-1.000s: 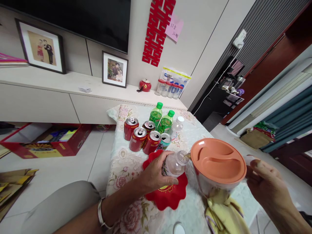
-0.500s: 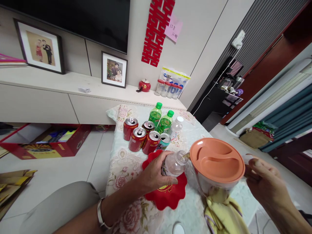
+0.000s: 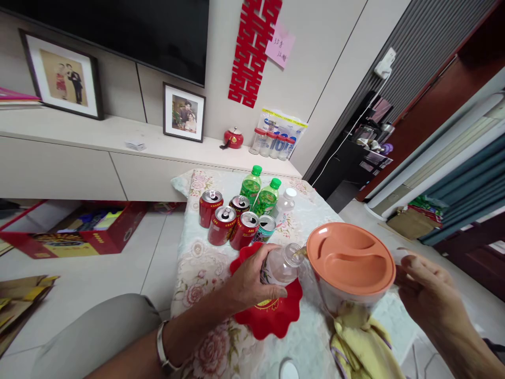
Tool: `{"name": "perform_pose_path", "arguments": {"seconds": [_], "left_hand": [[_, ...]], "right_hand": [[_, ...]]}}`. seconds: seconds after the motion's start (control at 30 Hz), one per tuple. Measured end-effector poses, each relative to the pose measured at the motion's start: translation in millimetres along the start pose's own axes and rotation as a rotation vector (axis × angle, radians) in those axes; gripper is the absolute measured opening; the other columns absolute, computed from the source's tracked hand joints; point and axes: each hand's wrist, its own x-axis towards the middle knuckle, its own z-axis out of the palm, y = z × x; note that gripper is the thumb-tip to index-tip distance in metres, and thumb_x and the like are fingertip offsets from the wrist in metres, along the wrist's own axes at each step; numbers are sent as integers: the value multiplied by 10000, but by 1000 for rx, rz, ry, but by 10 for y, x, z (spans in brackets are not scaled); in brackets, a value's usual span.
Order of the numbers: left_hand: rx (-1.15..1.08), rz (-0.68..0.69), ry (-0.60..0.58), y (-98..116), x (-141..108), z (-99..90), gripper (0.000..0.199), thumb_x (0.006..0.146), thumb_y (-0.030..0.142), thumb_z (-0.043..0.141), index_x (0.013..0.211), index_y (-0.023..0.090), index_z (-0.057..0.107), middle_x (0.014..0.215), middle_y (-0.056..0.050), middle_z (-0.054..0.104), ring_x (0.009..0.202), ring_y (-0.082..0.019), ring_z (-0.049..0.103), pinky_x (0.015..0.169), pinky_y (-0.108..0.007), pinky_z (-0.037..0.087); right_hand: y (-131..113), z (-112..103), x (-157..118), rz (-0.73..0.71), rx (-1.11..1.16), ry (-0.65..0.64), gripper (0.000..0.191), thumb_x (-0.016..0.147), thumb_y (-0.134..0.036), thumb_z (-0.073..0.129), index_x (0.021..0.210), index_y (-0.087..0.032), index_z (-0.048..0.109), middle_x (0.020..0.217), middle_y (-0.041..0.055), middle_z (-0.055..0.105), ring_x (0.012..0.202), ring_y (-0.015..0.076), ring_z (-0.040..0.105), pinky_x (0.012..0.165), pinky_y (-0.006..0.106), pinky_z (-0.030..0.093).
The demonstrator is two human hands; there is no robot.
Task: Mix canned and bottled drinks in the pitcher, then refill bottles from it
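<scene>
My left hand (image 3: 252, 281) is wrapped round a clear plastic bottle (image 3: 287, 266) with no cap, tilted over a red scalloped plate (image 3: 268, 329). At the bottle's mouth sits the spout of a clear pitcher (image 3: 347, 297) with an orange lid (image 3: 351, 258). My right hand (image 3: 430, 289) grips the pitcher's handle at the right. Whether liquid is running between spout and bottle is hard to make out. Under the pitcher lies a yellow cloth (image 3: 361, 347). A white cap (image 3: 289, 369) shows at the near edge.
Several drink cans (image 3: 223, 226), two green-capped bottles (image 3: 266, 199) and a white-capped clear bottle (image 3: 284, 206) stand on the flowered tablecloth (image 3: 197, 263). Behind is a low cabinet (image 3: 150, 163) with jars (image 3: 258, 141) and framed photos. A red box (image 3: 118, 237) rests on the floor.
</scene>
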Motion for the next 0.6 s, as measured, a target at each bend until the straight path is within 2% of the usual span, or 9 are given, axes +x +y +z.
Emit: {"name": "perform_pose_path", "arguments": {"seconds": [0.13, 0.27, 0.47, 0.6], "left_hand": [[0, 2, -3, 23, 2, -2, 783, 664, 361, 919, 1339, 235, 543, 1265, -73, 675, 1139, -296, 638, 972, -386, 495], [3, -3, 2, 20, 6, 0, 793, 653, 347, 917, 1340, 227, 538, 1260, -80, 673, 1139, -303, 634, 974, -394, 495], [-23, 8, -2, -5, -1, 4, 791, 659, 338, 922, 1344, 232, 541, 1275, -77, 665, 1157, -298, 626, 988, -393, 486], [-18, 15, -1, -20, -9, 4, 785, 670, 319, 920, 1352, 247, 538, 1283, -62, 658, 1163, -287, 625, 995, -385, 477]], "right_hand": [[-13, 6, -4, 6, -2, -5, 506, 338, -544, 1000, 475, -199, 656, 447, -14, 490, 449, 94, 409, 414, 216, 347], [-5, -15, 8, -6, 1, -11, 518, 375, -560, 994, 462, -194, 637, 434, -35, 429, 431, 75, 359, 393, 204, 319], [8, -3, 26, -8, -10, -23, 502, 384, -553, 993, 477, -191, 657, 444, -25, 444, 440, 79, 376, 402, 204, 325], [-2, 1, 18, -35, 4, -47, 485, 413, -548, 992, 490, -197, 667, 451, -34, 423, 445, 73, 328, 393, 211, 289]]}}
